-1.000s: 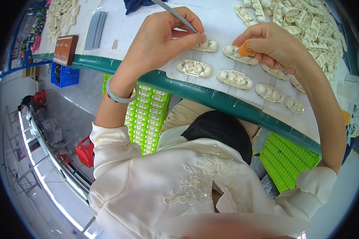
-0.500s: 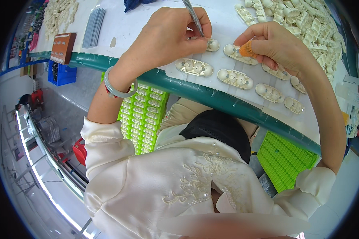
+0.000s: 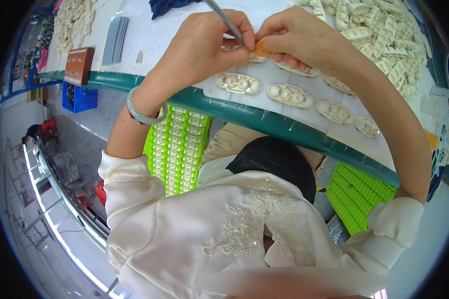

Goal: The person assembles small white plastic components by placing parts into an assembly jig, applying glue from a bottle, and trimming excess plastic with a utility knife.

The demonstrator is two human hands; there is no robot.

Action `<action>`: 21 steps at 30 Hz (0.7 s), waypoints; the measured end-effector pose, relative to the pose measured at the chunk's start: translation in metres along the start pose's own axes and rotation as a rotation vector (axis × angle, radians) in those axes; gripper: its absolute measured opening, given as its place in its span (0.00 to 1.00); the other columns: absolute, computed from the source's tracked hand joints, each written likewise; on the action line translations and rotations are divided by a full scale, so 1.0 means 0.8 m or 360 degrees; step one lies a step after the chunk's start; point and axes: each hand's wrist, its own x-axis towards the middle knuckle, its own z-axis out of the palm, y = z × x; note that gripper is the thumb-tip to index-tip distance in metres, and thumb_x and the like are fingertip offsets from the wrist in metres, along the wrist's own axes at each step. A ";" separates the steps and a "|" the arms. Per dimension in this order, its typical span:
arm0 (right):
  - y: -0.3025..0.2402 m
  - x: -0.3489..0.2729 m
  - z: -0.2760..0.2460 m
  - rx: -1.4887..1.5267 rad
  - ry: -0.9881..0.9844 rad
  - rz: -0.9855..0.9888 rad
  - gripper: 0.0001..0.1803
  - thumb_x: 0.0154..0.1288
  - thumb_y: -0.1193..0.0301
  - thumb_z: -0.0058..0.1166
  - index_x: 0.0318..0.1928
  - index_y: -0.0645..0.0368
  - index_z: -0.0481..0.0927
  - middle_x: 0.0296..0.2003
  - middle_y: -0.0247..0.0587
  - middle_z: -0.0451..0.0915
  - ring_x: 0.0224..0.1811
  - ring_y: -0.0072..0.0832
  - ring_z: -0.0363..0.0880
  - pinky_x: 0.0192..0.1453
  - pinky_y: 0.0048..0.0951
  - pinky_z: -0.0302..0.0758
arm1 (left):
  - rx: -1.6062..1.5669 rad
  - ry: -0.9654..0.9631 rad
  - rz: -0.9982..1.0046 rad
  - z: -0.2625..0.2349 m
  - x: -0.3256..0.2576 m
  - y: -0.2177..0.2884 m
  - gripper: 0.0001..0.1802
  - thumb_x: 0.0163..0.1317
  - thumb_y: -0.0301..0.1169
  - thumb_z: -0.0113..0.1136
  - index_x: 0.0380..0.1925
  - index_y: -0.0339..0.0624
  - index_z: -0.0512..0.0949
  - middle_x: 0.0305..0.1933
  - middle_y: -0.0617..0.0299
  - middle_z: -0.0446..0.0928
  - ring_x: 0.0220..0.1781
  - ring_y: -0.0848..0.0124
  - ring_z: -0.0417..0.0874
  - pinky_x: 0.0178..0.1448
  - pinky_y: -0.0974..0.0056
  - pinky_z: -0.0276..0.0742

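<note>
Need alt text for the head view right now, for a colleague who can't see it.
Left hand holds a thin metal tool against a small orange piece pinched in the right hand, above a row of cream oval parts on a white, green-edged table. More cream parts are heaped at upper right.

Cream moulded parts [image 3: 384, 37] are lying in a loose heap at the table's far right corner, and a second heap of cream parts [image 3: 72, 17] is sitting at its far left. A stack of grey strips [image 3: 115, 40] is lying near the left heap. A brown box [image 3: 79, 65] is resting at the table's left near edge, just above the green edge trim [image 3: 264, 119]. Bright green trays [image 3: 177, 149] are leaning below the near edge, another green tray [image 3: 359, 192] lying to the right. A blue crate [image 3: 80, 97] is sitting under the left end.
</note>
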 end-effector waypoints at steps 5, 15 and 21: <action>-0.011 0.005 0.006 0.0053 0.0090 0.0149 0.07 0.51 0.73 0.55 0.28 0.67 0.79 0.18 0.37 0.74 0.13 0.17 0.64 0.14 0.20 0.60 | -0.0129 -0.0033 -0.0105 -0.013 -0.007 -0.011 0.04 0.51 0.17 0.59 0.27 0.35 0.75 0.31 0.63 0.78 0.36 0.78 0.80 0.44 0.74 0.78; -0.011 0.014 0.008 -0.0068 0.0136 0.0218 0.07 0.50 0.72 0.56 0.27 0.64 0.78 0.17 0.35 0.74 0.13 0.16 0.63 0.14 0.20 0.58 | -0.0464 0.0212 -0.0396 -0.016 -0.033 0.001 0.11 0.55 0.23 0.63 0.39 0.33 0.76 0.36 0.61 0.79 0.40 0.77 0.80 0.44 0.74 0.77; -0.008 0.014 0.009 0.0022 0.0103 0.0161 0.07 0.51 0.72 0.55 0.28 0.64 0.78 0.18 0.34 0.73 0.13 0.16 0.63 0.15 0.19 0.58 | -0.0331 0.0248 -0.0405 -0.009 -0.030 -0.008 0.07 0.54 0.24 0.64 0.31 0.35 0.77 0.32 0.63 0.79 0.37 0.78 0.79 0.40 0.73 0.78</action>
